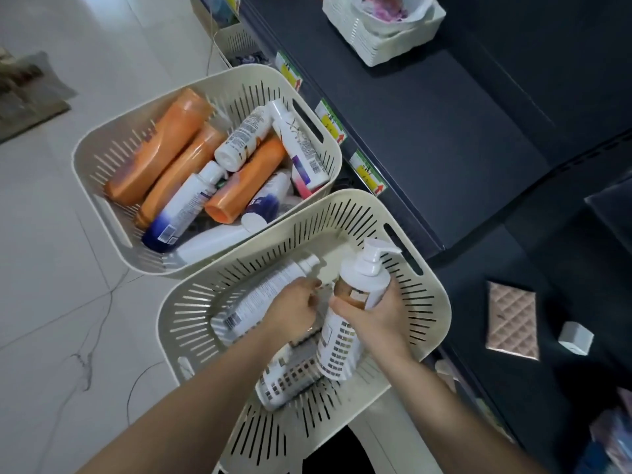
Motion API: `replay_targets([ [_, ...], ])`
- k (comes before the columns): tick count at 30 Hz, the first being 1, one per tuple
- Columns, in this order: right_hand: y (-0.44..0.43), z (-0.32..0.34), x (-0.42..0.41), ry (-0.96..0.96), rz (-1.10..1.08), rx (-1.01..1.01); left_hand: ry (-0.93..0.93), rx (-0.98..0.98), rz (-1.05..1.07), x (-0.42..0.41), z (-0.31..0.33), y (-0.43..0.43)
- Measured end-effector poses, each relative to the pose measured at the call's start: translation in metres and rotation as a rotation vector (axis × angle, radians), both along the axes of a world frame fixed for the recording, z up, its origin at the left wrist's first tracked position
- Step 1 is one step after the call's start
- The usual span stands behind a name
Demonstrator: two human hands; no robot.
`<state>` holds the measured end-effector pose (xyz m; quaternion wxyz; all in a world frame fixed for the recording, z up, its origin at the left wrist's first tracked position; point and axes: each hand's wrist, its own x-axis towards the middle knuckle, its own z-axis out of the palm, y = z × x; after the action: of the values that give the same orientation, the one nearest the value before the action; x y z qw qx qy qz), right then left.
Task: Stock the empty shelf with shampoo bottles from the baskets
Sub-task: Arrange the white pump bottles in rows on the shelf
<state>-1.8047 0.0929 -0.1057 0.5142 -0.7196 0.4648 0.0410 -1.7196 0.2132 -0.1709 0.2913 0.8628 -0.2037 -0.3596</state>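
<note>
Seen from above, the right hand (372, 316) was curled tight around a white pump bottle (366, 271), holding it upright inside the near basket (342, 197). The left hand (294, 309) gripped a second white bottle (263, 295) lying in that same basket. Beyond it, the far basket (205, 77) held orange and white bottles (164, 155), both baskets standing beside a dark shelf (444, 138).

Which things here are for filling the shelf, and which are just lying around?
For the job: shelf, near basket, far basket, pump bottle in the right hand, lying bottle gripped by the left hand, orange bottles.
Just lying about: pink pad, white cube, white tray, floor mat.
</note>
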Motion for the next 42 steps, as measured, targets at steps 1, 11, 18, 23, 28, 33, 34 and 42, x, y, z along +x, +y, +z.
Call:
replay_targets([
  [1,-0.002,0.003,-0.001,-0.019,0.013,-0.007,-0.040,0.025,-0.080,0.001,-0.009,-0.008],
  [11,-0.046,0.006,-0.021,-0.110,0.207,-0.022,0.142,0.208,-0.304,0.012,-0.061,-0.067],
  [18,-0.050,0.008,-0.024,-0.113,0.279,-0.138,-0.017,0.182,-0.198,0.012,-0.040,-0.050],
  [23,-0.052,0.027,-0.033,-0.232,0.186,-0.076,0.045,-0.110,0.041,0.016,0.006,-0.017],
  [28,-0.049,0.054,-0.049,-0.335,0.096,0.010,0.119,-0.309,0.236,0.015,0.052,0.004],
  [33,-0.037,0.090,-0.072,-0.457,0.030,-0.015,0.161,-0.489,0.167,0.010,0.113,0.006],
  [34,-0.036,0.097,-0.076,-0.475,0.023,-0.027,0.150,-0.516,0.146,0.008,0.123,0.005],
  [42,-0.015,0.188,-0.152,-0.612,-0.142,-0.180,0.002,-0.675,-0.028,-0.037,0.240,0.002],
])
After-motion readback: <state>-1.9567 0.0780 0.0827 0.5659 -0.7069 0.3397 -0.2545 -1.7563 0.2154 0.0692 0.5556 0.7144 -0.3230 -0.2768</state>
